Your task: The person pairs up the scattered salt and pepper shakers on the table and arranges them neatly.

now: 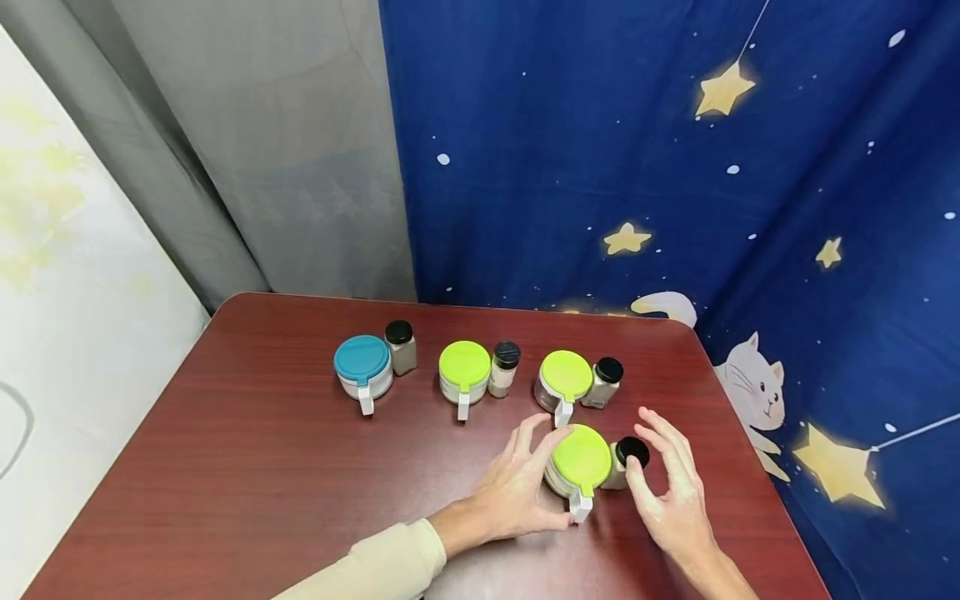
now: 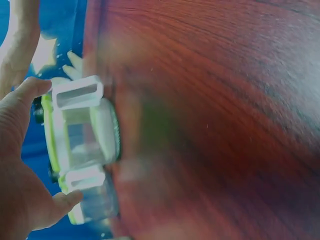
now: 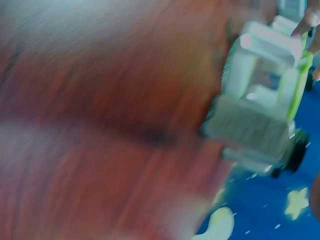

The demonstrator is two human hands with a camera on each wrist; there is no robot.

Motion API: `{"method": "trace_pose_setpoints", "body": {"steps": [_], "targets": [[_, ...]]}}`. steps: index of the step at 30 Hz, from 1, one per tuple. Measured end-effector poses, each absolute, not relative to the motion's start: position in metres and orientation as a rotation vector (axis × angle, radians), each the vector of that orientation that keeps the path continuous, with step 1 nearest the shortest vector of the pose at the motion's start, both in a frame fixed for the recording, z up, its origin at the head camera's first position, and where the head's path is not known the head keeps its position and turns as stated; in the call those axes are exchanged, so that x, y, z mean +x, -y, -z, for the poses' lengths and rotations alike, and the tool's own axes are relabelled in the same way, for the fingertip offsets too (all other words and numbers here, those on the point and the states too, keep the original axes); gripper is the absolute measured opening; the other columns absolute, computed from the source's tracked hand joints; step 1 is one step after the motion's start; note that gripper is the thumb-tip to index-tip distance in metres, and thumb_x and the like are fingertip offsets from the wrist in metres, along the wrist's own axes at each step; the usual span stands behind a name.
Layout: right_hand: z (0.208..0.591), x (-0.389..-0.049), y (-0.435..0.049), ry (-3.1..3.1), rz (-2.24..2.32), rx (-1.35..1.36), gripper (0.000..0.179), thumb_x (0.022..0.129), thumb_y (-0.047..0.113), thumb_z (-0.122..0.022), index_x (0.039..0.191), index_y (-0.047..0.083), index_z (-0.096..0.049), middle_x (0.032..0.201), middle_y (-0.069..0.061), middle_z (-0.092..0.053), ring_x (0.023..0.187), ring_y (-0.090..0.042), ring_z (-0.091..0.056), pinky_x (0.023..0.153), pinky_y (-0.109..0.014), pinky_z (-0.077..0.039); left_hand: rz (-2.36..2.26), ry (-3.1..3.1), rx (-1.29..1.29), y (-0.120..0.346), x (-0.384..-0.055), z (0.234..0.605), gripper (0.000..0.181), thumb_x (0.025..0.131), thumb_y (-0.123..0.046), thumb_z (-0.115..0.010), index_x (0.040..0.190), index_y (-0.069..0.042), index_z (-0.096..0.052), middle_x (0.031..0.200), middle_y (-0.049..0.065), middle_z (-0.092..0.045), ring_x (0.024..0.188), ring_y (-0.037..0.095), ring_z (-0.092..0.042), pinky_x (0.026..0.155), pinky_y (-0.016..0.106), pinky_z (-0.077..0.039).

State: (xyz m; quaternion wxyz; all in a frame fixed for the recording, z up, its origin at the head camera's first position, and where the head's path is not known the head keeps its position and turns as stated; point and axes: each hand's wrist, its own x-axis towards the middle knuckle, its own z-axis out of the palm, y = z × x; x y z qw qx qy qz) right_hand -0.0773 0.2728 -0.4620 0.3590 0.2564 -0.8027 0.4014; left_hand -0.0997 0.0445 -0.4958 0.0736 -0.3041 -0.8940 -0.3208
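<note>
Around a clear jar with a lime-green lid [image 1: 581, 457] and white handle, my left hand [image 1: 510, 483] is spread wide. Its thumb is at the handle [image 2: 77, 95], and its fingertips are near the lid's far-left edge; firm contact cannot be made out. Just right of this jar stands a small glass shaker with a black cap [image 1: 632, 451], also seen in the right wrist view as a greyish bottle [image 3: 250, 127]. My right hand [image 1: 675, 500] hovers beside that shaker, fingers apart, thumb close to the cap. Both containers stand upright on the table.
Farther back on the reddish-brown table [image 1: 262, 467] stand a blue-lidded jar [image 1: 363, 360], two more green-lidded jars [image 1: 464, 365] [image 1: 566, 375], each with a black-capped shaker [image 1: 401, 346] at its right. Curtains [image 1: 525, 167] hang behind the table's far edge.
</note>
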Motion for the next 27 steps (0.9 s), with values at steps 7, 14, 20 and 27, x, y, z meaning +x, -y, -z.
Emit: {"method": "trace_pose_setpoints", "body": {"steps": [7, 14, 20, 27], "targets": [[0.425, -0.076, -0.235, 1.935, -1.104, 0.822, 0.028, 0.086, -0.008, -0.059, 0.113, -0.013, -0.065, 0.122, -0.034, -0.060, 0.123, -0.038, -0.055, 0.106, -0.028, -0.039, 0.950, 2.630, -0.913, -0.015, -0.106, 0.475, 0.096, 0.067, -0.027, -0.092, 0.149, -0.018, -0.043, 0.149, 0.008, -0.036, 0.131, 0.025, -0.044, 0.080, 0.042, -0.056], [0.416, -0.076, -0.213, 1.917, -1.189, 0.946, 0.030, 0.085, -0.012, -0.060, 0.115, -0.013, -0.064, 0.122, -0.032, -0.060, 0.121, -0.037, -0.056, 0.105, -0.028, -0.041, 0.982, 2.570, -0.933, 0.036, -0.124, 0.449, 0.078, 0.078, -0.020, -0.086, 0.146, -0.016, -0.048, 0.142, 0.004, -0.049, 0.130, 0.018, -0.046, 0.099, 0.042, -0.049], [0.413, -0.077, -0.194, 1.928, -1.171, 1.006, 0.024, 0.099, 0.004, -0.059, 0.118, -0.009, -0.065, 0.125, -0.026, -0.062, 0.119, -0.037, -0.058, 0.106, -0.029, -0.040, 1.000, 2.501, -0.848, 0.078, -0.145, 0.427, 0.072, 0.081, -0.020, -0.083, 0.144, -0.012, -0.049, 0.137, 0.005, -0.053, 0.125, 0.019, -0.048, 0.100, 0.043, -0.047], [0.425, -0.087, -0.165, 1.908, -1.184, 1.066, 0.036, 0.083, -0.010, -0.061, 0.119, -0.007, -0.065, 0.126, -0.025, -0.062, 0.119, -0.039, -0.058, 0.108, -0.033, -0.039, 1.086, 2.442, -0.685, 0.127, -0.167, 0.417, 0.070, 0.082, -0.014, -0.084, 0.142, -0.006, -0.050, 0.137, 0.008, -0.054, 0.123, 0.022, -0.052, 0.102, 0.043, -0.043]]}}
